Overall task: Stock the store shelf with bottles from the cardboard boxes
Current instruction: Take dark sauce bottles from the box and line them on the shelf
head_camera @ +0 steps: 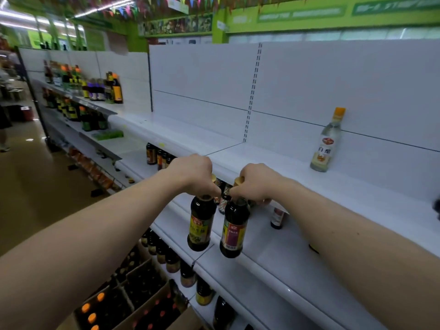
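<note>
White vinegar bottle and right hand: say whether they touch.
Apart. Head view: right hand grips a dark sauce bottle by its neck; bare shelf lies between it and the white vinegar bottle.

A bright green wall (404, 22) runs above the aisle, its signs (300, 11) too blurred to read. Coloured pennant bunting (126, 9) hangs by a fluorescent strip light (104, 7) — the glossy tan floor (35, 198) mirrors the glare.

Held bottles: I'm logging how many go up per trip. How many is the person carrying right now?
2. The left bottle hangs from the left hand, the right bottle from the right hand, side by side. No third shows in either grip.
</note>
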`<action>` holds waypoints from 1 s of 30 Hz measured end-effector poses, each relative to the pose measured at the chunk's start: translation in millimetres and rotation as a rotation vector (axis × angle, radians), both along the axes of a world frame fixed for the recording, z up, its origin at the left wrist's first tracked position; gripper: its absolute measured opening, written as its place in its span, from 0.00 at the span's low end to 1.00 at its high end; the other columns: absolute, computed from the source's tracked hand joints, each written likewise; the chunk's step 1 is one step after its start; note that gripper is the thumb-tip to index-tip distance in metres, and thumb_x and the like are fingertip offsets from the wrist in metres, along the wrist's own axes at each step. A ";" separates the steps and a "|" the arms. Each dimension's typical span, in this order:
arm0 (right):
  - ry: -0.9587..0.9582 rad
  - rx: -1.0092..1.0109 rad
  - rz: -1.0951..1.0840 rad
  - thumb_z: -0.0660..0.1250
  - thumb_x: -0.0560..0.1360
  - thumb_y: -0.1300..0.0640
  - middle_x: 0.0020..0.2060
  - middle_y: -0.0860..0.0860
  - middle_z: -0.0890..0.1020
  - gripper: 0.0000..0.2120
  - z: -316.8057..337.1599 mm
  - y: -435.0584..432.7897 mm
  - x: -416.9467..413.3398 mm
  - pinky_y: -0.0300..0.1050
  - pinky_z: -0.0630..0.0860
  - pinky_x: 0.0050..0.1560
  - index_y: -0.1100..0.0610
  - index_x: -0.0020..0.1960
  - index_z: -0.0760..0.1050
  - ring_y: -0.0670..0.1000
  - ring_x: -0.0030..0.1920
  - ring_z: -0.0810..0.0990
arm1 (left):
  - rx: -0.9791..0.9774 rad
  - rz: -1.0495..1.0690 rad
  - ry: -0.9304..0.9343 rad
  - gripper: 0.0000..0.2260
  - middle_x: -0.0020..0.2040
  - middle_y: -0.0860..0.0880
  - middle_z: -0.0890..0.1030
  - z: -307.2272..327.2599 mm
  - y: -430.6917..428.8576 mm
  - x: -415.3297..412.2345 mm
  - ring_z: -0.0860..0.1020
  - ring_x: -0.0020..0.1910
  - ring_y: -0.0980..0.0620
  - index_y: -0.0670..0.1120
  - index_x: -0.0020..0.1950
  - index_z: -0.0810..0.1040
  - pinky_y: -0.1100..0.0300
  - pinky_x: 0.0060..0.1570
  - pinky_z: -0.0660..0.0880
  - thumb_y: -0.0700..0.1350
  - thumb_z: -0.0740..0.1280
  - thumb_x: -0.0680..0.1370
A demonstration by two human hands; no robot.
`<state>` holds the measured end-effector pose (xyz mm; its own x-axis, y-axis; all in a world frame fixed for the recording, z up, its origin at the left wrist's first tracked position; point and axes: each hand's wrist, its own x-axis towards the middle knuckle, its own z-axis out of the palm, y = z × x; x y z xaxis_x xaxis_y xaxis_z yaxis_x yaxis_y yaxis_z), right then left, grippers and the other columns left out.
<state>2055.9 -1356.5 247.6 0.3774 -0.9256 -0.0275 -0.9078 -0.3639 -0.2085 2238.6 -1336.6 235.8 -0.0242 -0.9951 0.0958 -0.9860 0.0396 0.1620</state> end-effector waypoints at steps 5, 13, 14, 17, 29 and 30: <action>0.065 -0.020 -0.032 0.70 0.73 0.44 0.40 0.57 0.83 0.17 30.5 6.9 -28.8 0.52 0.86 0.36 0.59 0.45 0.76 0.57 0.36 0.85 | 0.025 -0.065 -0.040 0.18 0.31 0.49 0.75 28.4 -8.0 -32.1 0.71 0.29 0.48 0.45 0.37 0.77 0.57 0.32 0.70 0.59 0.74 0.69; 0.116 -0.080 -0.092 0.68 0.73 0.46 0.35 0.55 0.83 0.15 67.7 20.8 -96.7 0.49 0.85 0.33 0.60 0.44 0.78 0.54 0.30 0.85 | 0.125 -0.165 -0.134 0.14 0.33 0.49 0.85 76.0 -12.3 -108.6 0.81 0.31 0.49 0.44 0.38 0.83 0.57 0.34 0.78 0.54 0.73 0.67; 0.112 -0.086 -0.101 0.68 0.73 0.46 0.35 0.55 0.83 0.15 71.0 22.2 -107.5 0.50 0.85 0.33 0.59 0.44 0.77 0.54 0.30 0.85 | 0.130 -0.173 -0.133 0.13 0.33 0.48 0.85 81.4 -11.1 -119.2 0.80 0.30 0.50 0.43 0.37 0.83 0.58 0.33 0.78 0.53 0.73 0.68; 0.090 -0.105 -0.129 0.68 0.72 0.46 0.35 0.55 0.84 0.15 80.2 26.9 -142.2 0.53 0.86 0.35 0.59 0.44 0.77 0.54 0.29 0.85 | 0.125 -0.189 -0.105 0.13 0.35 0.46 0.86 95.6 -7.1 -151.9 0.78 0.30 0.50 0.42 0.39 0.83 0.58 0.32 0.78 0.52 0.73 0.68; 0.007 -0.152 -0.212 0.72 0.70 0.46 0.35 0.55 0.84 0.15 110.5 52.1 -304.3 0.52 0.86 0.35 0.58 0.44 0.79 0.54 0.29 0.85 | 0.067 -0.269 -0.058 0.12 0.30 0.49 0.83 133.0 5.6 -315.6 0.78 0.31 0.50 0.42 0.41 0.85 0.59 0.32 0.78 0.52 0.74 0.70; 0.000 -0.160 -0.220 0.72 0.71 0.46 0.35 0.55 0.84 0.15 113.4 54.5 -317.0 0.52 0.85 0.34 0.58 0.44 0.78 0.54 0.28 0.84 | 0.063 -0.279 -0.054 0.12 0.30 0.49 0.83 136.0 6.6 -328.3 0.79 0.32 0.50 0.42 0.41 0.85 0.59 0.32 0.78 0.52 0.74 0.70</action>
